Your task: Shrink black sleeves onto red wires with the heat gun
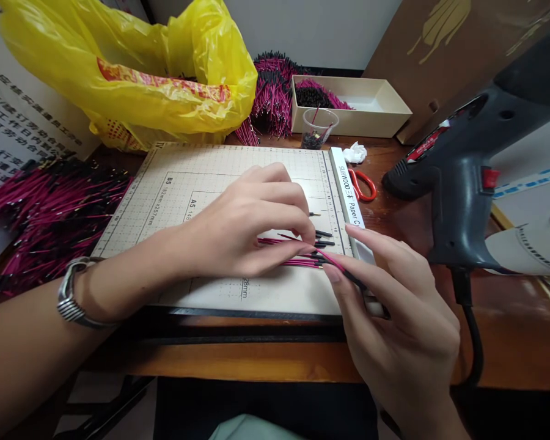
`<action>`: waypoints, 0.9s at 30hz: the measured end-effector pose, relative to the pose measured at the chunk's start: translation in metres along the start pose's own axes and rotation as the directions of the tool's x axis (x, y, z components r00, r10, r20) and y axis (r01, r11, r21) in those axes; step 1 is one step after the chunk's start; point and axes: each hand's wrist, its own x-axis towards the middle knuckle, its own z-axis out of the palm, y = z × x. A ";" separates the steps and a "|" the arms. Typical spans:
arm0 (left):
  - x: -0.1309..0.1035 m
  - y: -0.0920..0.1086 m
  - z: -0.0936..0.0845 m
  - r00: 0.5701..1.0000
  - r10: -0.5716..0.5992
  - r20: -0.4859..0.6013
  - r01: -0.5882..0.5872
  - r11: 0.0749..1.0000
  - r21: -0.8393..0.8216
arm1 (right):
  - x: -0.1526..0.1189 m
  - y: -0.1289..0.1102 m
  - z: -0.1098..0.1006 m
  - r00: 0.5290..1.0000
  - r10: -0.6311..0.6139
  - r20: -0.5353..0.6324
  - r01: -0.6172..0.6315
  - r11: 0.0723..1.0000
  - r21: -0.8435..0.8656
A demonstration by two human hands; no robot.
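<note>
A wooden table is seen, and on it a gridded paper cutter board is laid, taken here as the landmark. Behind the board's far left corner a yellow plastic bag is slumped; to the board's left a heap of magenta wires is spread, and behind its far right corner a cardboard box with more wires is set. To the right of the board a dark heat gun is propped. Red-handled scissors are lain just beside the board's right rail.

On the board's near right part the left hand is pressed down, its fingers closed flat over a small bundle of wires. At the board's right edge the right hand is held, its fingers pinched narrowly on a single wire with a black sleeve.
</note>
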 end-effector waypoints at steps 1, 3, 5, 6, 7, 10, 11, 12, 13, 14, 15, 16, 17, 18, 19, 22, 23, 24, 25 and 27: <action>0.000 -0.001 0.000 1.000 0.001 0.005 -0.001 1.000 -0.003 | 0.000 0.000 0.000 1.000 0.000 -0.005 0.000 1.000 0.008; -0.001 -0.001 0.000 1.000 -0.004 0.014 0.004 1.000 -0.011 | -0.001 0.000 0.000 1.000 0.000 -0.008 0.000 1.000 0.013; 0.000 0.000 0.001 1.000 -0.013 0.019 0.014 0.999 -0.032 | -0.001 0.001 -0.001 1.000 0.000 -0.004 0.000 1.000 0.013; 0.000 0.000 0.001 0.999 -0.017 0.027 0.019 0.999 -0.047 | -0.001 0.001 -0.001 1.000 0.001 -0.004 -0.001 1.000 0.016; 0.000 0.001 0.001 0.999 -0.018 0.040 0.021 0.998 -0.062 | -0.001 0.001 -0.002 1.000 0.000 -0.007 0.000 1.000 0.021; 0.001 0.004 0.002 0.997 -0.005 0.074 0.013 0.995 -0.103 | -0.001 0.000 -0.002 1.000 -0.004 0.001 0.004 0.999 0.032; 0.001 0.004 0.002 0.997 -0.005 0.075 0.013 0.993 -0.116 | -0.001 0.000 -0.002 1.000 -0.005 0.002 0.005 0.999 0.035; 0.002 0.005 0.001 0.997 -0.009 0.071 0.019 0.991 -0.131 | -0.001 0.000 -0.002 1.000 -0.003 0.004 0.003 0.999 0.037; 0.002 0.005 0.001 0.998 -0.020 0.067 0.029 0.989 -0.147 | -0.001 0.000 -0.002 1.000 -0.001 0.004 0.001 0.999 0.039; 0.002 0.006 0.001 0.997 -0.033 0.066 0.043 0.985 -0.164 | -0.001 0.000 -0.001 1.000 0.001 0.005 -0.001 0.999 0.040; 0.003 0.005 0.000 0.997 -0.045 0.069 0.057 0.981 -0.184 | -0.001 0.000 -0.001 1.000 0.002 0.006 -0.002 0.999 0.037; 0.003 0.005 0.000 0.996 -0.057 0.072 0.070 0.976 -0.206 | -0.001 0.000 -0.001 1.000 0.003 0.009 -0.003 0.999 0.032; 0.003 0.004 0.000 0.995 -0.064 0.074 0.080 0.969 -0.233 | -0.001 0.000 -0.002 1.000 0.003 0.013 -0.004 1.000 0.027; 0.003 0.004 0.000 0.995 -0.070 0.077 0.088 0.961 -0.263 | -0.001 0.000 -0.002 1.000 0.003 0.018 -0.003 1.000 0.027; 0.003 0.003 -0.001 0.994 -0.074 0.080 0.094 0.950 -0.297 | -0.001 0.000 -0.002 1.000 0.001 0.024 -0.002 1.000 0.031; 0.003 0.000 0.000 0.993 -0.078 0.086 0.106 0.912 -0.397 | 0.000 0.001 -0.003 0.999 -0.003 0.041 0.000 0.998 0.069; 0.003 -0.001 0.000 0.993 -0.083 0.085 0.111 0.901 -0.419 | 0.000 0.001 -0.004 0.999 -0.004 0.039 0.000 0.996 0.085; 0.003 -0.001 0.001 0.992 -0.092 0.083 0.119 0.894 -0.433 | 0.000 0.001 -0.004 0.999 -0.005 0.035 0.001 0.995 0.102; 0.004 0.000 0.001 0.991 -0.105 0.079 0.129 0.889 -0.439 | 0.001 0.001 -0.005 1.000 -0.008 0.030 0.004 0.993 0.120; 0.004 0.001 0.002 0.988 -0.132 0.082 0.155 0.885 -0.439 | 0.001 0.001 -0.006 1.000 -0.015 0.021 0.012 0.988 0.153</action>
